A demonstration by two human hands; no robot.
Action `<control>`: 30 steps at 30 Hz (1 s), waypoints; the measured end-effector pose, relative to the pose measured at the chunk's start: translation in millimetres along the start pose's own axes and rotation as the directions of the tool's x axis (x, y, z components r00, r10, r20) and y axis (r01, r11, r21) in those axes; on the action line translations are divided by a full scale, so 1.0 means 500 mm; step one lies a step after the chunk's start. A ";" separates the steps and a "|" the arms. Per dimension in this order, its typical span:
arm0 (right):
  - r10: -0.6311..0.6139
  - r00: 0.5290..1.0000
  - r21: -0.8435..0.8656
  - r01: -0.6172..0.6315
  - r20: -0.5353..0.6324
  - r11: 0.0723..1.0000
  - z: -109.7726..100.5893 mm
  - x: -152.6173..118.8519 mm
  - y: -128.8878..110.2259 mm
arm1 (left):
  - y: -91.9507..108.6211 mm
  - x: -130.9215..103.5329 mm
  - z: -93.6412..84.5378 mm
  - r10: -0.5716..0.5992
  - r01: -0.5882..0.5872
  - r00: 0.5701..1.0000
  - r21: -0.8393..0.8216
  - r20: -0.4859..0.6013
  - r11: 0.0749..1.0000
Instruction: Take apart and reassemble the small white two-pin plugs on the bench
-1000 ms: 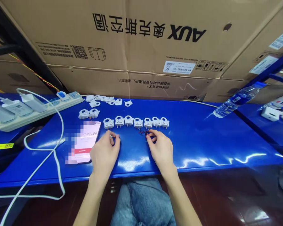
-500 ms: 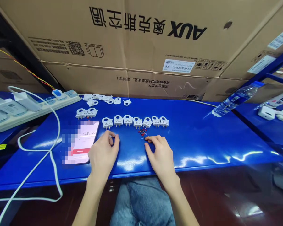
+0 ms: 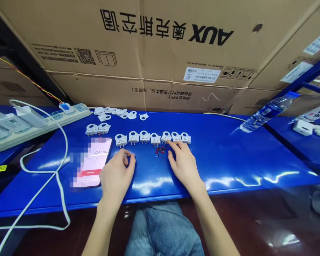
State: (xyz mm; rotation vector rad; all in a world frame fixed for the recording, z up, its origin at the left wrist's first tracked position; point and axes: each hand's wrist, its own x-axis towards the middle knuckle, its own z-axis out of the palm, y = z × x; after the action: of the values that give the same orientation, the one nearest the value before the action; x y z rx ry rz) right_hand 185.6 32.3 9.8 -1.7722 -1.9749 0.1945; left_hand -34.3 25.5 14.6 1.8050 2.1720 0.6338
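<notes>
Several white plug-shaped pieces with a round hole and two metal prongs, one of them a white plug piece [image 3: 133, 137], stand in a row on the blue table [image 3: 237, 153]. My right hand [image 3: 183, 161] reaches to the row, thumb apart and index fingertip at a slightly turned plug piece [image 3: 166, 136]. No object shows in that hand. A small heap of red and black bits with thin leads [image 3: 161, 150] lies just left of its fingers. My left hand [image 3: 119, 169] rests below the row's left end, fingers curled and thumb beside them; its palm is hidden.
A phone [image 3: 96, 161] showing a timer lies left of my left hand. Beyond are two more plug pieces [image 3: 97, 128] and a pile of white parts [image 3: 117, 112]. A power strip [image 3: 56, 119], a looped white cable [image 3: 65, 202], a water bottle [image 3: 266, 112] and large cartons [image 3: 149, 53] surround the table.
My right hand has moved up from the red and black bits to the row of plug pieces. The heap looks slightly shifted. My left hand stays in place.
</notes>
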 end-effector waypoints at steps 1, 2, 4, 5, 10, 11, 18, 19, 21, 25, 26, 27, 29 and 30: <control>0.005 1.000 0.000 -0.005 -0.005 1.000 0.001 0.000 0.001 | -0.001 0.000 0.002 0.023 -0.023 1.000 0.003 -0.001 1.000; 0.010 1.000 0.004 -0.010 -0.010 1.000 0.001 -0.001 0.002 | -0.002 0.000 0.003 0.052 -0.052 0.999 0.006 0.000 0.999; 0.022 1.000 0.014 -0.021 -0.017 1.000 0.002 -0.002 0.001 | -0.003 0.000 0.008 0.134 -0.134 0.991 0.008 0.010 0.991; 0.027 0.999 0.018 -0.027 -0.020 0.999 0.002 -0.002 0.000 | -0.002 0.000 0.011 0.176 -0.176 0.984 0.015 0.010 0.984; -0.001 0.998 0.030 0.003 -0.063 1.000 0.004 -0.002 -0.019 | 0.001 0.001 0.021 0.287 -0.282 0.957 0.104 -0.040 0.954; -0.029 0.998 0.028 0.031 -0.064 0.999 0.005 -0.003 -0.026 | 0.002 0.001 0.022 0.291 -0.282 0.954 0.118 -0.069 0.952; -0.111 0.993 0.001 0.111 0.030 0.994 0.013 -0.010 -0.048 | -0.009 0.002 0.031 0.278 -0.261 0.938 0.107 -0.208 0.959; -0.106 0.994 0.003 0.106 0.038 0.994 0.014 -0.011 -0.047 | -0.011 0.002 0.033 0.283 -0.266 0.939 0.109 -0.197 0.958; -0.091 0.995 0.015 0.090 0.051 0.996 0.015 -0.013 -0.045 | -0.014 0.002 0.037 0.283 -0.266 0.941 0.114 -0.185 0.957; -0.073 0.996 0.041 0.071 0.042 0.997 0.017 -0.015 -0.040 | -0.017 0.004 0.041 0.277 -0.259 0.942 0.116 -0.187 0.959; -0.075 0.996 0.041 0.073 0.037 0.996 0.017 -0.015 -0.040 | -0.017 0.005 0.041 0.279 -0.261 0.942 0.117 -0.186 0.958; -0.080 0.996 0.039 0.079 0.033 0.996 0.018 -0.016 -0.039 | -0.018 0.005 0.041 0.281 -0.262 0.941 0.118 -0.186 0.958; -0.097 0.995 0.033 0.096 0.024 0.995 0.019 -0.017 -0.039 | -0.019 0.005 0.041 0.279 -0.260 0.941 0.119 -0.193 0.958; -0.107 0.994 0.029 0.106 0.022 0.994 0.019 -0.017 -0.039 | -0.019 0.005 0.041 0.277 -0.258 0.940 0.119 -0.199 0.959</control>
State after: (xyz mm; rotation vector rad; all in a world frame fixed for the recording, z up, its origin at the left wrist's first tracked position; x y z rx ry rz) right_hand 164.2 22.9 7.3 -1.6493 -2.0670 0.2065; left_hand -33.8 30.0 -7.9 2.1980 2.1322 0.8358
